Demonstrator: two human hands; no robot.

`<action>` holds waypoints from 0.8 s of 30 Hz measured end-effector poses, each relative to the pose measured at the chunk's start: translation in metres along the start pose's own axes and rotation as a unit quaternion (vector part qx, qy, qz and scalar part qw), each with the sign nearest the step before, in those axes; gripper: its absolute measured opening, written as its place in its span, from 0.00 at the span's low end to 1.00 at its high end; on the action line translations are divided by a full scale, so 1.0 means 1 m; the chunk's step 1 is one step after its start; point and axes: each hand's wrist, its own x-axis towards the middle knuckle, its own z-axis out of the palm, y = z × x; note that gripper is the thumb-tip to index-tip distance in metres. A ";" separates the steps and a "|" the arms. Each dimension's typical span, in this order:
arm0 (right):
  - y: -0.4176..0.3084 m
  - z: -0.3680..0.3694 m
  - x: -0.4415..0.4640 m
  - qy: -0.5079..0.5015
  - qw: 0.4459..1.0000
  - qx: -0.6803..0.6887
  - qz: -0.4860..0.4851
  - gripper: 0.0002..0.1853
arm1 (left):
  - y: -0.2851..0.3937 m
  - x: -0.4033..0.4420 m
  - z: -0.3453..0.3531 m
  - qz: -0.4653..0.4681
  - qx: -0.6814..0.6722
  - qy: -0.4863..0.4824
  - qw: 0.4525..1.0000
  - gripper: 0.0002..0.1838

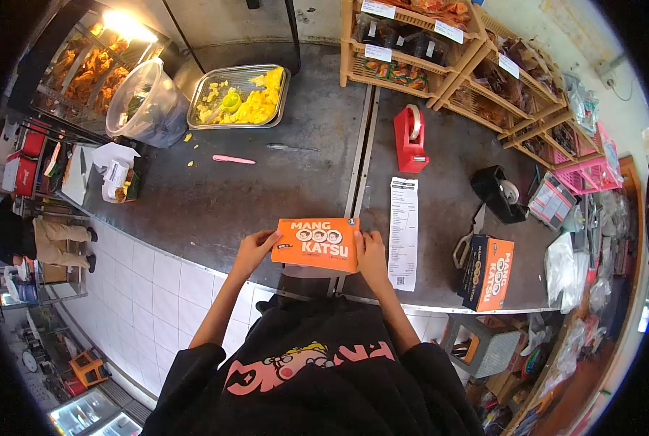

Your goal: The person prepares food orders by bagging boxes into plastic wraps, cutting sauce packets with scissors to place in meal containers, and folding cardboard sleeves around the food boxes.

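An orange food box (315, 256) printed "MANG KATSU" is held level above the front edge of the dark counter. My left hand (257, 249) grips its left side, fingers closed on the edge. On the opposite side, my right hand (371, 252) is closed on the box too. Just right of that hand lies a long printed receipt (403, 232). Farther right, a second box (493, 272) with orange and black faces rests near the counter edge, beside a pair of scissors (464, 247). The underside of the held box is hidden.
Behind are a metal tray (193, 116) of yellow food, a pink pen (233, 159) and a red tape dispenser (411, 149). A black tape dispenser (500, 195) and wooden racks (441, 83) stand right. An open box (115, 171) sits left; a person (48, 240) stands beyond.
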 end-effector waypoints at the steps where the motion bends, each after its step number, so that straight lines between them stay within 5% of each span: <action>1: 0.002 0.002 0.000 0.001 1.000 -0.011 -0.006 0.21 | -0.003 0.000 0.000 -0.013 -0.017 -0.003 1.000 0.30; 3: 0.005 0.001 0.000 -0.001 1.000 -0.025 -0.014 0.20 | -0.001 -0.004 0.003 -0.028 -0.038 -0.003 0.999 0.30; 5: 0.004 0.001 0.001 -0.020 1.000 -0.015 -0.019 0.20 | 0.011 -0.012 0.002 0.000 0.118 0.005 0.993 0.29; 11: 0.002 0.002 -0.002 -0.009 1.000 -0.019 -0.015 0.21 | -0.028 -0.004 0.012 0.014 -0.036 0.023 0.999 0.25; 14: 0.002 0.002 -0.004 -0.013 1.000 -0.013 -0.013 0.21 | -0.038 -0.006 0.024 0.093 0.035 0.086 0.991 0.26; 18: 0.024 0.011 -0.010 -0.008 1.000 0.005 0.008 0.20 | -0.062 -0.002 0.040 0.110 -0.025 0.128 0.985 0.35; 22: 0.024 0.004 -0.008 -0.006 1.000 -0.018 -0.004 0.24 | -0.052 -0.005 0.032 0.103 0.019 0.138 0.985 0.34; 24: 0.007 -0.004 -0.003 0.004 1.000 -0.027 -0.005 0.24 | -0.032 -0.008 0.030 0.278 0.232 0.210 0.908 0.35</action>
